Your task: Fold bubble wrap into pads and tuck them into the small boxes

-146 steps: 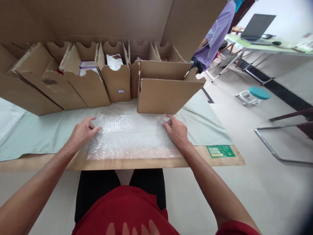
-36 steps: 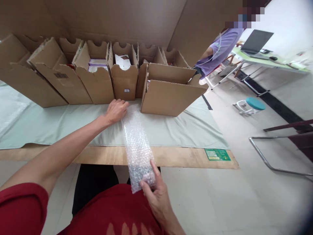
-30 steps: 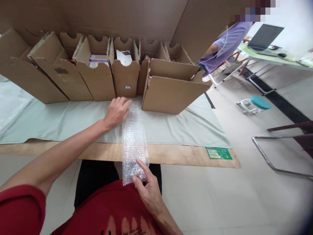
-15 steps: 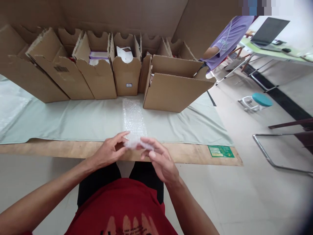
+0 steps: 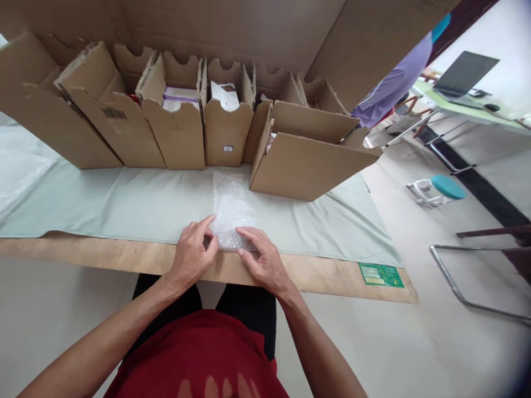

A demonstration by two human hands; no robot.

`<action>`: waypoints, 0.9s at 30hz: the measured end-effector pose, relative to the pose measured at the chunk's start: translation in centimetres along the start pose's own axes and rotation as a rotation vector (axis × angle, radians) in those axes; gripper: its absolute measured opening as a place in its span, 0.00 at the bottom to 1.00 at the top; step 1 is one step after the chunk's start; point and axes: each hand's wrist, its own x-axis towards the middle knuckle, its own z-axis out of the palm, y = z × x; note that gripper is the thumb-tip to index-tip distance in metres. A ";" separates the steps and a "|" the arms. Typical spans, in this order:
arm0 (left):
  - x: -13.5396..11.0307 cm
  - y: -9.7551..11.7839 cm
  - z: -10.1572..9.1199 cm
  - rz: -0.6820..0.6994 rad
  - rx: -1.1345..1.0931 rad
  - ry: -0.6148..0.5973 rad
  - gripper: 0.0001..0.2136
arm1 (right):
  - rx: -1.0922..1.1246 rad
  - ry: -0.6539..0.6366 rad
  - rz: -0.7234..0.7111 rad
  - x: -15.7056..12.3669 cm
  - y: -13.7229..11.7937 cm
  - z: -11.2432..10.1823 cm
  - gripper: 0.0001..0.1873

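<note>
A narrow strip of clear bubble wrap lies lengthwise on the pale green cloth, its near end at the table's front edge. My left hand grips its near left side between thumb and fingers. At the near right corner, my right hand holds the wrap, fingers on top and thumb at the front edge. The near end looks doubled over, though whether anything lies inside cannot be made out.
Tall cardboard bins stand in a row behind the wrap. One wider cardboard box juts forward on the right. More clear plastic sheeting lies at the left. A person in a purple shirt is beyond the cardboard wall.
My right hand has lowered from above the near end onto the wrap's right corner. The near end now lies flatter on the cloth, and my left hand has settled at its side.
</note>
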 end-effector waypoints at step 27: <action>3.8 1.6 -0.6 -0.407 -0.340 -0.072 0.24 | 0.164 0.045 0.215 7.0 2.9 -2.6 0.33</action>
